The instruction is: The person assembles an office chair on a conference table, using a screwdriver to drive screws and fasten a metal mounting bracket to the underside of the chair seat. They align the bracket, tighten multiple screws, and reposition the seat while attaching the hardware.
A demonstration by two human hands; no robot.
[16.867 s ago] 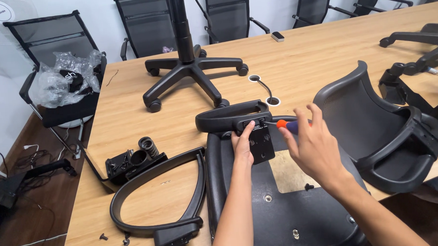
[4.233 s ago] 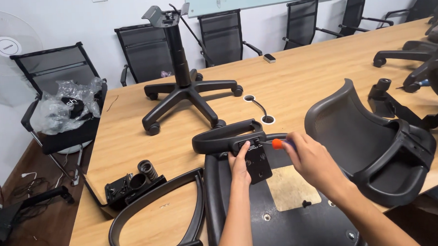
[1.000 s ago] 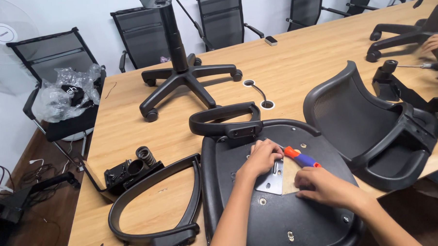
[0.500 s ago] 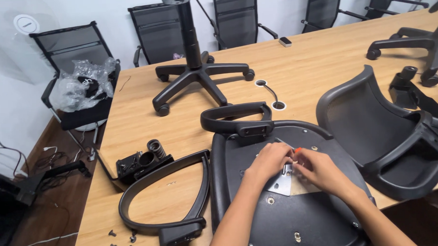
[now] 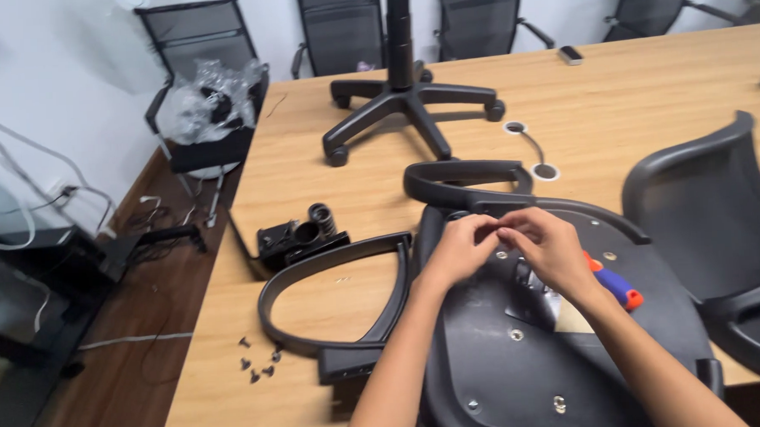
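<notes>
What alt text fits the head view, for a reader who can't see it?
Two bare hands, left hand and right hand, meet fingertip to fingertip over an upturned black chair seat on a wooden table. A loose armrest, small screws and a wheeled chair base lie nearby.

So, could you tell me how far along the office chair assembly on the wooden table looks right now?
Done: one black curved armrest looks attached at the far edge of the upturned black plastic seat pan.

In hand: left hand and right hand meet fingertip to fingertip over the pan; what they pinch is hidden.

Left: second black armrest, black tilt mechanism, loose dark screws, five-star wheeled base and black backrest shell lie apart.
</notes>
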